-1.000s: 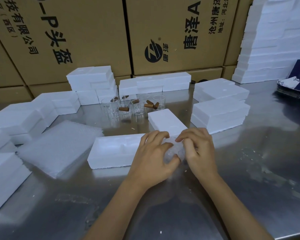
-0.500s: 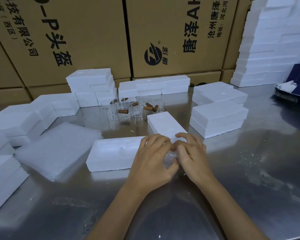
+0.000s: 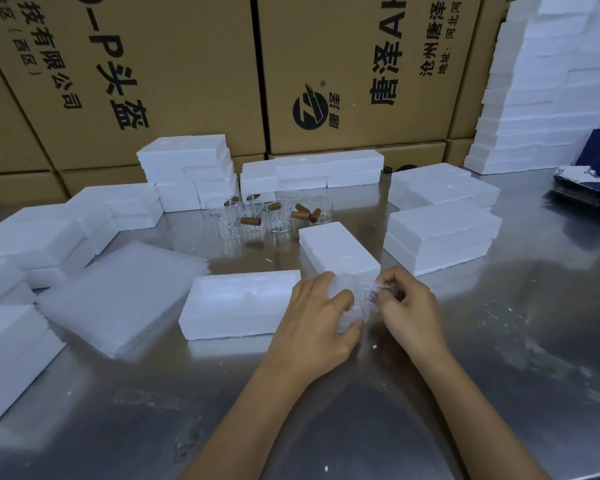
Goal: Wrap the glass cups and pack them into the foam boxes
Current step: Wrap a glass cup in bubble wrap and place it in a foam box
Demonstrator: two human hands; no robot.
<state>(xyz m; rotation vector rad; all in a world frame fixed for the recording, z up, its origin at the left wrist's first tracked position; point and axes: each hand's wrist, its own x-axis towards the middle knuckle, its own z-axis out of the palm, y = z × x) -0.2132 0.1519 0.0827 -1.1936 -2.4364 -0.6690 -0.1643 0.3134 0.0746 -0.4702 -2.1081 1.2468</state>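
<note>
Between both hands sits a glass cup wrapped in bubble wrap (image 3: 355,304), just above the steel table. My left hand (image 3: 317,317) grips the wrapped cup from the left, thumb on its near side. My right hand (image 3: 407,304) pinches the loose end of the wrap at the cup's right side. An open foam box (image 3: 238,306) with moulded hollows lies directly left of my hands. Its foam lid (image 3: 338,247) lies just beyond them. Several bare glass cups (image 3: 253,220) with brown wooden handles stand further back.
A stack of bubble wrap sheets (image 3: 118,292) lies at the left. Closed foam boxes (image 3: 437,237) are stacked at the right, back and left. Cardboard cartons (image 3: 174,64) wall off the rear. A dark blue box (image 3: 596,168) sits at the far right.
My hands have drawn slightly apart. The wrapped cup shows more between them, and my right hand has shifted to pinching the wrap's end.
</note>
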